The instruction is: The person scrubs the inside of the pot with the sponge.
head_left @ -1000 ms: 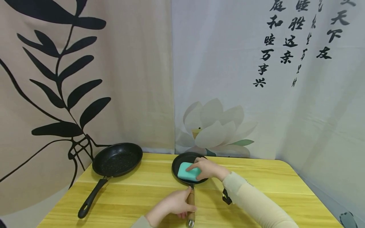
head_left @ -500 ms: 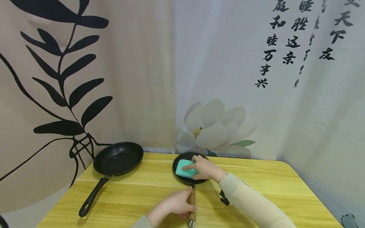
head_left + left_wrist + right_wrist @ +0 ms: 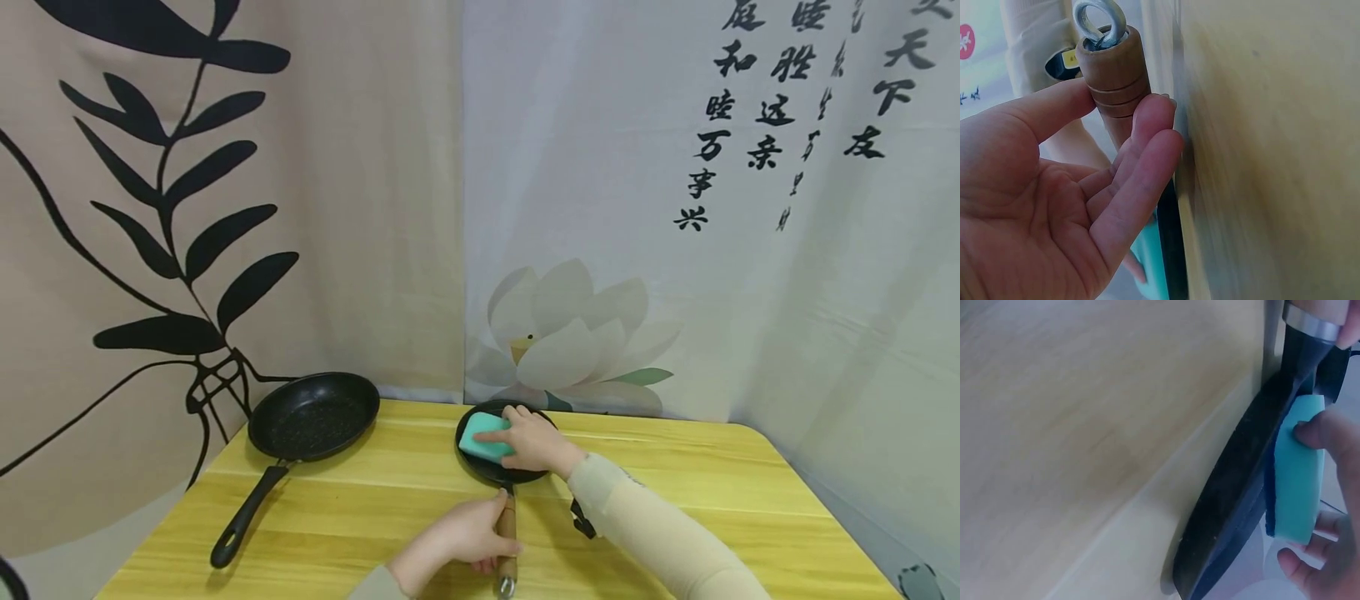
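Note:
My left hand grips the wooden handle of a small black frying pan. In the left wrist view, thumb and fingers close round this handle, which ends in a metal ring. My right hand holds a teal sponge inside the pan, toward its left side. Seen from the right wrist, the sponge has a dark scouring face turned to the pan's inner surface, with the thumb along one edge and fingertips at the other.
A larger black frying pan with a black handle stands on the left of the yellow wooden table. Behind the table hang printed curtains. A small black object shows beside the right sleeve.
The right hand has slid the sponge leftward and toward the far side of the small pan. The left hand keeps its grip on the handle. The head view has shifted slightly.

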`<state>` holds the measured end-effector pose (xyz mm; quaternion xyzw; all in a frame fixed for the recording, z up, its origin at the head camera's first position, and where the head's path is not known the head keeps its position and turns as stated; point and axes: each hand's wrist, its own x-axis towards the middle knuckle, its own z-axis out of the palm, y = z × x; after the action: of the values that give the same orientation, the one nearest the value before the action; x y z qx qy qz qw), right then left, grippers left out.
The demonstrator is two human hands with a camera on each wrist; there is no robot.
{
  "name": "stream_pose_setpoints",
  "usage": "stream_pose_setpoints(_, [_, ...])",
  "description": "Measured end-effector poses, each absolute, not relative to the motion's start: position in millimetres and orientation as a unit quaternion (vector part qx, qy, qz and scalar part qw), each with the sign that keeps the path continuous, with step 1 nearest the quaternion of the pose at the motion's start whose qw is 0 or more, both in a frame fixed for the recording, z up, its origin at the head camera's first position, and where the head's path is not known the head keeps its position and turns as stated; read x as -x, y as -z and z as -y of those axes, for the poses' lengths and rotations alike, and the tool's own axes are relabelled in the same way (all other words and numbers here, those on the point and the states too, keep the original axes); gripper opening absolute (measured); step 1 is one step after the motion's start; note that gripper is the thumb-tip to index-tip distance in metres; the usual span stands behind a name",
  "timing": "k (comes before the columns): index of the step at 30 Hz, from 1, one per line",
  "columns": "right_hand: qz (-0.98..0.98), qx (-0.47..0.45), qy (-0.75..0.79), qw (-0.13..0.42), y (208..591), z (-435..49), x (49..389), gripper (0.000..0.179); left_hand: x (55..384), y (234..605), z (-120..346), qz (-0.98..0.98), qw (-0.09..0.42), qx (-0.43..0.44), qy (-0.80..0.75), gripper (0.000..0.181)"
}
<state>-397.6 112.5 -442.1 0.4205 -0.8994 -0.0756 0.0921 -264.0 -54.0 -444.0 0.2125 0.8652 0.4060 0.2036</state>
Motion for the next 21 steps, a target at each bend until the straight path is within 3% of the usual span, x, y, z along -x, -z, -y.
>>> stream_pose_setpoints(21, [0.939, -0.330, 0.063, 0.073, 454.0, -97.0, 412.8, 0.058, 264.6, 444.9, 53.9, -0.867, 0.204, -0.209, -0.404, 0.081])
